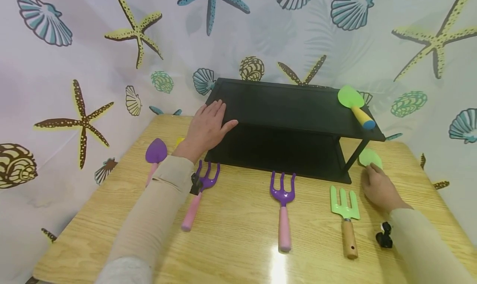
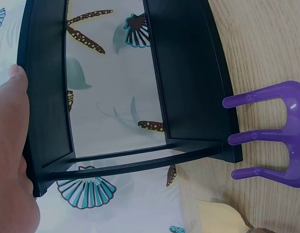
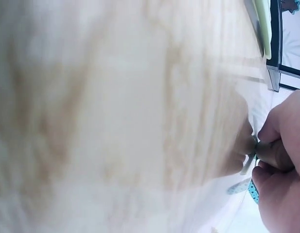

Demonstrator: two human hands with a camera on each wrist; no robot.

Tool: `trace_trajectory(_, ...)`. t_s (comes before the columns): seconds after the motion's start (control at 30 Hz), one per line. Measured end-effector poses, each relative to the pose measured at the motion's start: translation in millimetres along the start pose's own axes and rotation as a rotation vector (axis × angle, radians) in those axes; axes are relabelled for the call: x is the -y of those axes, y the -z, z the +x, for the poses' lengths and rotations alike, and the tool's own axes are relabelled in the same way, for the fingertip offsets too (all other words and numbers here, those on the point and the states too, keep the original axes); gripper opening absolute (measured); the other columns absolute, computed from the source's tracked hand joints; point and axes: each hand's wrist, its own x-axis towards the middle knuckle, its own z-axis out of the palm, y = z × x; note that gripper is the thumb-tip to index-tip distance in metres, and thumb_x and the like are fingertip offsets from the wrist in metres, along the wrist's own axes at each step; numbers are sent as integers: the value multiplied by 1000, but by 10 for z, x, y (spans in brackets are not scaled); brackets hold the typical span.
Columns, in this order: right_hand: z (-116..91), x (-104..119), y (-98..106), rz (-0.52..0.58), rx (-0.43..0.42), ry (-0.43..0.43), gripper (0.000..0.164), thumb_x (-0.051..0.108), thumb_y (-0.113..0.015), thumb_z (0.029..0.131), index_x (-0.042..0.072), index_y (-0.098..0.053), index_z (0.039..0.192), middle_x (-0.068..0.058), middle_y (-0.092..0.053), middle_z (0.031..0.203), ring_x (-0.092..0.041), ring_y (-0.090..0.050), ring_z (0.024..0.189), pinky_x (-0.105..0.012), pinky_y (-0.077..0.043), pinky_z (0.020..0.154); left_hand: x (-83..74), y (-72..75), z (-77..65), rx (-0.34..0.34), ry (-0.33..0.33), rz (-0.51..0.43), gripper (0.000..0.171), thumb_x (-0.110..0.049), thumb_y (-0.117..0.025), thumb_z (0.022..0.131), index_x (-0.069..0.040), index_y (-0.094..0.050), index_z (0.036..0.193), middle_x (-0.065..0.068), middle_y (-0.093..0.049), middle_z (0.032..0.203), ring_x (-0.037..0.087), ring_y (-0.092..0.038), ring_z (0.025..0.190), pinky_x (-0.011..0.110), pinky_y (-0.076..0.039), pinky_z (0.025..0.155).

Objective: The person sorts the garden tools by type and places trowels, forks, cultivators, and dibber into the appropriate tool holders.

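A black two-tier shelf stands at the back of the table. My left hand rests flat on the left end of its top board, fingers straight; in the left wrist view that hand lies along the board's edge. To the right of the shelf my right hand holds a green trowel by its handle, blade pointing away. The right wrist view has the fingers pinched round the handle, low over the wood. Another green trowel, with a yellow and blue grip, lies on the shelf's top right.
Purple forks with pink handles lie in front, one on the left and one in the middle. A green fork is beside my right hand. Far left lies a purple trowel; a yellow blade shows near the shelf's left end.
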Motion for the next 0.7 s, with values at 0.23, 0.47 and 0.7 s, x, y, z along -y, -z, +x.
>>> trace_trajectory(0.23, -34, -16, 7, -14, -85, 38, 44, 0, -41, 99, -27, -38, 133, -50, -33, 137, -68, -36, 123, -72, -33, 103, 3, -1, 4, 4, -2, 9, 83, -66, -25, 100, -7, -21, 158, 10, -20, 166, 26, -17, 155, 45, -12, 127)
trace_trajectory(0.47, -53, -9, 36, -15, -113, 33, 41, -6, -44, 93, -26, -45, 129, -49, -38, 135, -67, -38, 122, -72, -35, 101, -7, 10, 5, 11, -1, 3, 83, -66, -25, 100, -7, -20, 158, 10, -19, 166, 26, -16, 155, 44, -10, 128)
trace_trajectory(0.7, -98, -15, 92, 4, -154, 65, 40, -6, -42, 91, -24, -49, 126, -49, -40, 133, -67, -41, 119, -73, -37, 97, -2, 3, 6, 6, -3, 0, 82, -65, -25, 100, -7, -21, 158, 11, -20, 166, 27, -17, 155, 45, -11, 128)
